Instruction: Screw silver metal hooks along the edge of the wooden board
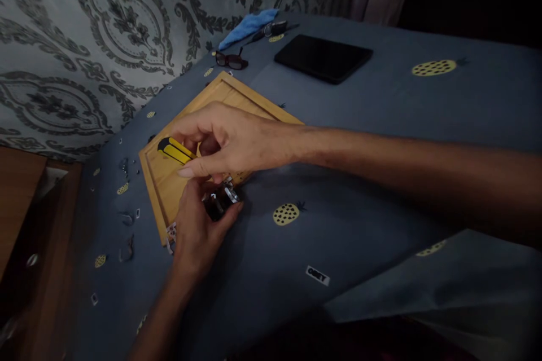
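Note:
My right hand (231, 138) reaches in from the right, its fingers closed around a yellow-and-black screwdriver (178, 151). The handle's butt end points left, and the tip is hidden behind my fingers. Just below, my left hand (201, 220) grips a small black object (215, 206) with a shiny metal part at its right side. What this object is, I cannot make out. Both hands are close together over the near edge of a wooden tray (161, 197). Small metal bits show beside my right fingers, partly covered.
A black tablet-like slab (324, 58), sunglasses (231, 61) and a blue cloth (249, 28) with a dark tool (271, 29) lie behind the tray. Several small loose parts (126, 248) are scattered on the pineapple-print sheet (359, 208) at the left. A patterned curtain (127, 22) hangs behind.

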### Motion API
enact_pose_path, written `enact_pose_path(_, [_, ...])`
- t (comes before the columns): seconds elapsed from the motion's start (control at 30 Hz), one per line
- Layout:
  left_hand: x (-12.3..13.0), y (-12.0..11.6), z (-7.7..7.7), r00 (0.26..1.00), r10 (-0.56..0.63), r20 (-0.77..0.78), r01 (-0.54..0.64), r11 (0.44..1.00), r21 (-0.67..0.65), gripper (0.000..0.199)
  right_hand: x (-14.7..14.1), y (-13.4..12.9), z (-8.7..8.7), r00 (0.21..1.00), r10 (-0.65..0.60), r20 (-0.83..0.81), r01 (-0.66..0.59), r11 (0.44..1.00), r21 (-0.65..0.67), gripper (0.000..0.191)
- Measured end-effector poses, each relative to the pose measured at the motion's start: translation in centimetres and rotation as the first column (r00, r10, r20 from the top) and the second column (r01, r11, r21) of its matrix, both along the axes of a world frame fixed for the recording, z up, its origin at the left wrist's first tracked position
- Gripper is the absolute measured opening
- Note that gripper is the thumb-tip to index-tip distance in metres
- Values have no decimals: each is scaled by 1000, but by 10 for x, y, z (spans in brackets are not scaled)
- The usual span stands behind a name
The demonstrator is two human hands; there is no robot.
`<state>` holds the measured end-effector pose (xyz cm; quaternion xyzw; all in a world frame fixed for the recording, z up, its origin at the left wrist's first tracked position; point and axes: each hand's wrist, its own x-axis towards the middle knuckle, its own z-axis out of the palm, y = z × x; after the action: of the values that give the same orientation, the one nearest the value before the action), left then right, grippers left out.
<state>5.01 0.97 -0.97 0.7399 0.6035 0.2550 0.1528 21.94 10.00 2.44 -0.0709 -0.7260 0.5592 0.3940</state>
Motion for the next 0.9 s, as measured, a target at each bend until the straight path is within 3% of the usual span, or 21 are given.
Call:
enact_pose_path(0.13, [0,0,0,1000,23,-18,-23,1000,1,39,2,0,1,998,45,54,-48,997,57,35])
enact_pose_path(0.3, [1,0,0,999,30,-14,-30,1000,-9,42,-7,-5,-3,992,-126,-32,128,990,55,45])
enact_pose_path(0.5, [-1,0,-2,999,41,23,-41,999,-18,53,-7,-5,0,946,-311,-89,321,938,129,44])
enact_pose_path(0.9, [0,-1,0,1000,1,-5,-1,1000,0,46,-7,-6,-3,950,-312,8,308,940,146,43])
